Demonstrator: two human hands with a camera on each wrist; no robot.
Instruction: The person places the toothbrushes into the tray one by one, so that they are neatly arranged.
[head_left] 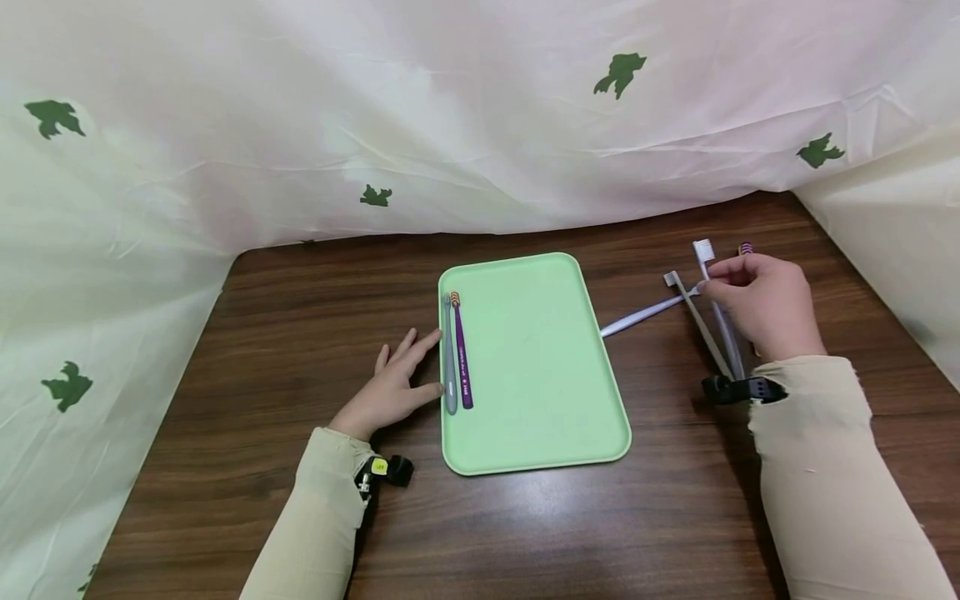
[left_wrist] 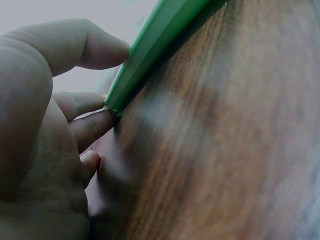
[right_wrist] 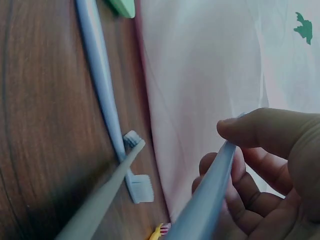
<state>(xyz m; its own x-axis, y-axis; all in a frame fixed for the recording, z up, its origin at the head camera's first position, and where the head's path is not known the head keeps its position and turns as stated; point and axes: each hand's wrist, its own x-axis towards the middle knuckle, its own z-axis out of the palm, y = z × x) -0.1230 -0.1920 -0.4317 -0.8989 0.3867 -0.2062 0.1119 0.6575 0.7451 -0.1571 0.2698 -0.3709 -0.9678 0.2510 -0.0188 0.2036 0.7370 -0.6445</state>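
Observation:
My right hand (head_left: 772, 308) pinches a pale blue toothbrush (head_left: 726, 333) between thumb and fingers, its white bristles toward the back; in the right wrist view it is raised above the table. Left of it lies a grey-beige toothbrush (head_left: 705, 329), whose head end crosses another pale blue toothbrush (right_wrist: 100, 70) that reaches to the tray's right edge. Beyond the right hand shows a striped toothbrush head (head_left: 745, 248), the rest mostly hidden. My left hand (head_left: 393, 383) touches the left rim of a green tray (head_left: 540, 358) with extended fingers. On the tray lie a grey toothbrush (head_left: 450, 358) and a purple toothbrush (head_left: 462, 358), side by side.
The brown wood-grain table (head_left: 300, 333) carries everything. A white curtain (head_left: 480, 117) with green bird-like shapes hangs behind and at both sides. Camera straps circle both wrists.

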